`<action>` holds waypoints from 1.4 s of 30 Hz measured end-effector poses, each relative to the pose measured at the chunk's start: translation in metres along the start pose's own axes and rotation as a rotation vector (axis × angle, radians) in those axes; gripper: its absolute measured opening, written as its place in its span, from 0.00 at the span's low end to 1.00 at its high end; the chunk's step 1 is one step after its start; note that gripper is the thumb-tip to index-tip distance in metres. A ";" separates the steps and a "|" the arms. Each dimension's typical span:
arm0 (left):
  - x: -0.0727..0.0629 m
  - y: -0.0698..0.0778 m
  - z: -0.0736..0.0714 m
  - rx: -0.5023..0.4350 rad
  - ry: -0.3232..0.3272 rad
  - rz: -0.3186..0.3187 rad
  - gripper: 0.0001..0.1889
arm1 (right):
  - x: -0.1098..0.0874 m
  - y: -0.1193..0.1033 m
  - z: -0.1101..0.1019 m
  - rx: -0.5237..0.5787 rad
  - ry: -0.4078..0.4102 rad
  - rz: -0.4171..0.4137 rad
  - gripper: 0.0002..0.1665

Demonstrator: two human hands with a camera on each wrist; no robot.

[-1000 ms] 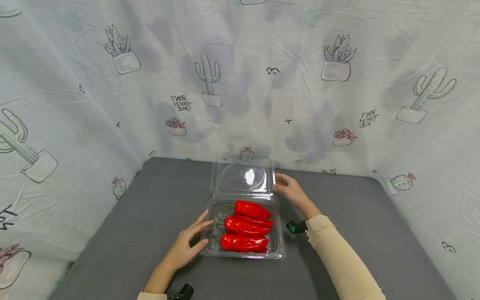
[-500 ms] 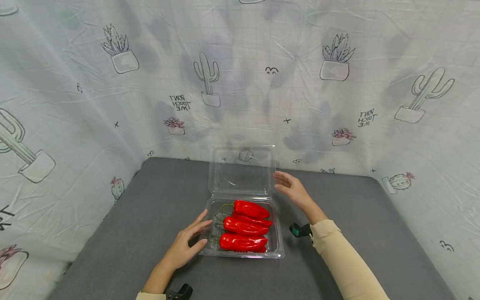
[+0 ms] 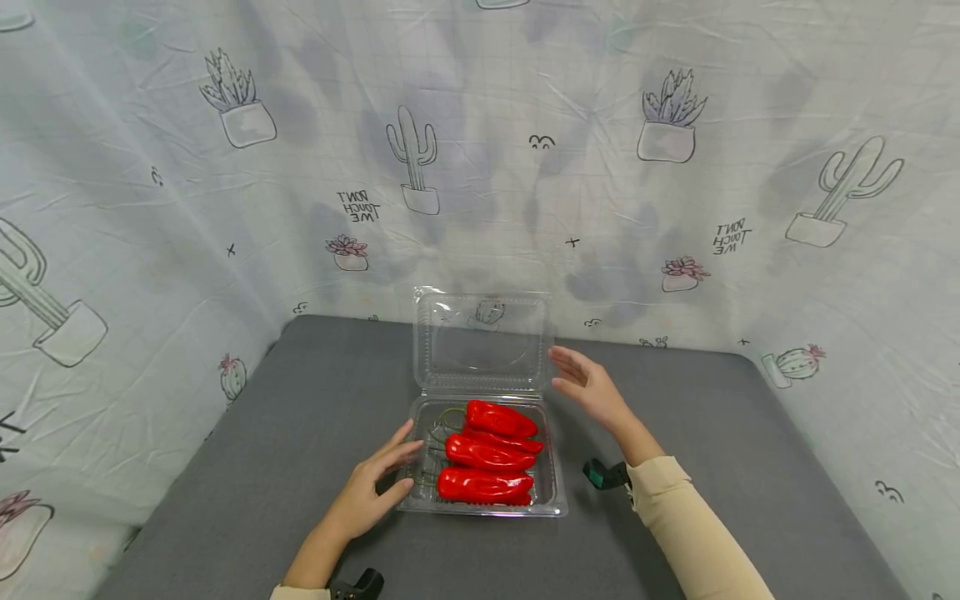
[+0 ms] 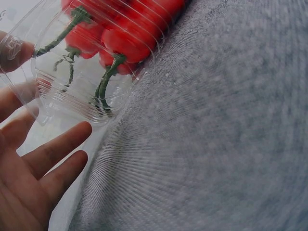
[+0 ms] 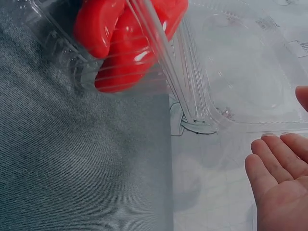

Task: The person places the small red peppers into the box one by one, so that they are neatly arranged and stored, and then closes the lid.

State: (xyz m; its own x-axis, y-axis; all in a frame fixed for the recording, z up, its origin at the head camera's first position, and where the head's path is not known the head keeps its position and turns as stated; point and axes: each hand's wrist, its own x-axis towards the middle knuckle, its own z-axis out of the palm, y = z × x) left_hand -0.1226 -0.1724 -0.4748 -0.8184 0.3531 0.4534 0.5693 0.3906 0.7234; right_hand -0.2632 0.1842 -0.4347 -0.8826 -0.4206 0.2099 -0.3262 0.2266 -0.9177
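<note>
In the head view a clear plastic clamshell container (image 3: 560,492) lies on the grey table, its lid (image 3: 480,342) raised at the back. Several red peppers (image 3: 486,486) with green stems lie crosswise in the base, stems to the left. My left hand (image 3: 366,493) is at the container's left side, fingers spread and thumb by the front corner. The left wrist view shows its fingers around the container's stem end, some seen through the plastic. Beside the lid's right edge is my right hand (image 3: 595,392), fingers extended, palm toward the lid; contact with it is unclear.
The grey table (image 3: 675,417) ends at the back against a pale curtain (image 3: 495,167) printed with cacti, which also hangs at both sides. A black device is strapped at each wrist, the right one (image 3: 603,475) with a green patch.
The container's lid has swung farther open and now stands higher at the back. My right hand has drawn slightly right, away from the lid's edge. The left hand has stayed almost still.
</note>
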 end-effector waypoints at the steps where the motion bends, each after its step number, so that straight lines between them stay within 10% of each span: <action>1: -0.001 -0.005 0.001 -0.001 0.000 -0.002 0.24 | -0.001 0.000 0.000 0.004 0.000 -0.005 0.32; 29: 0.003 -0.004 0.001 -0.001 0.005 0.036 0.24 | -0.019 -0.005 0.001 -0.036 0.024 -0.126 0.32; 42: -0.008 -0.041 0.009 -0.006 -0.005 0.026 0.26 | -0.036 -0.004 0.005 -0.027 0.004 -0.154 0.32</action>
State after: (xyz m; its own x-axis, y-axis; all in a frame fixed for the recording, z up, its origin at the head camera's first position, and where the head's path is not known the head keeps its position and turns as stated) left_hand -0.1388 -0.1832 -0.5128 -0.8027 0.3678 0.4694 0.5900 0.3757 0.7147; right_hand -0.2279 0.1939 -0.4401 -0.8230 -0.4486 0.3485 -0.4664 0.1835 -0.8653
